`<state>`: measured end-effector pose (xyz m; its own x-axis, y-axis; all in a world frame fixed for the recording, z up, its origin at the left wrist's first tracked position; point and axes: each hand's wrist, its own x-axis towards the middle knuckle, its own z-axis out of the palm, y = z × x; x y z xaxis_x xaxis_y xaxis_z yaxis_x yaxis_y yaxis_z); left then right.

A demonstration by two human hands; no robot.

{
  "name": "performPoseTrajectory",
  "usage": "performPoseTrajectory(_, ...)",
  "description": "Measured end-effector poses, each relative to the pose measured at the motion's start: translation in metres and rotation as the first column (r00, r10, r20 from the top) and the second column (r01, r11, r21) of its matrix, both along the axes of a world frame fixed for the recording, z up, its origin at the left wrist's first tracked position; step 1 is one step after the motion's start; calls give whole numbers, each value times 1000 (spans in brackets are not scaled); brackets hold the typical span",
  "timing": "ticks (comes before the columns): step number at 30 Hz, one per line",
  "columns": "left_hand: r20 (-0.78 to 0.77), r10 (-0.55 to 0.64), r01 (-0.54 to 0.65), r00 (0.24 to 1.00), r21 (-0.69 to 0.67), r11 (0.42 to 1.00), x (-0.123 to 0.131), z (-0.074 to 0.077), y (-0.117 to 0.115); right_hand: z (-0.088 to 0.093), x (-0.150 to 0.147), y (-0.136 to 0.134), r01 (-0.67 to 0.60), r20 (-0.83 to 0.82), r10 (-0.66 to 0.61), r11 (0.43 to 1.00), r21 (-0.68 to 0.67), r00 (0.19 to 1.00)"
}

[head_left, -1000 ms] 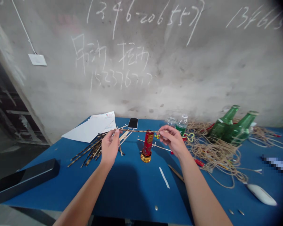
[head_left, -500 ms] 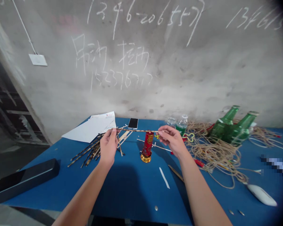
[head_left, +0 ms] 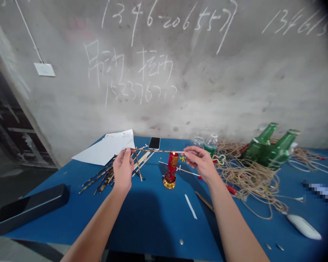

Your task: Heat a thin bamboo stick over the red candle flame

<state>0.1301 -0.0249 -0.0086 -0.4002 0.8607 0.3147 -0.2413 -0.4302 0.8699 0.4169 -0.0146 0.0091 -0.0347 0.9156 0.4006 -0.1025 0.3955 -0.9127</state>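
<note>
Concrete wall (head_left: 180, 91) w/ chalk nums, blue table (head_left: 150, 225) below: what's in the hands?

Both closed, pinching one long speckled stick (head_left: 153, 150). Left hand (head_left: 123, 171) near one end, right hand (head_left: 200, 163) at other end.

And what's changed?

Left hand went bit to left. Small flame (head_left: 174, 154) now shows on red candle (head_left: 171, 168), right under stick. Touching? Can't tell.

Blue desk (head_left: 142, 222), crowded from end to end
A red candle (head_left: 171, 167) on a gold base stands among striped sticks (head_left: 101, 181), paper sheets (head_left: 104, 153), tangled tan cord (head_left: 248, 180), green glass bottles (head_left: 262, 147) and a phone (head_left: 154, 143).
</note>
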Motion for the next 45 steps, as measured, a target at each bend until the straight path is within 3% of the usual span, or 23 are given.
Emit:
performPoseTrajectory(21, 19, 31, -32, 999, 40, 999, -5, 1, 1, 2, -6, -3, 0, 82, -2, 1000, 24, 997)
performPoseTrajectory(45, 74, 59, -64, 995, 63, 996, -10, 2, 5, 0, -17, -4, 87, 135, -94, 995, 53, 986)
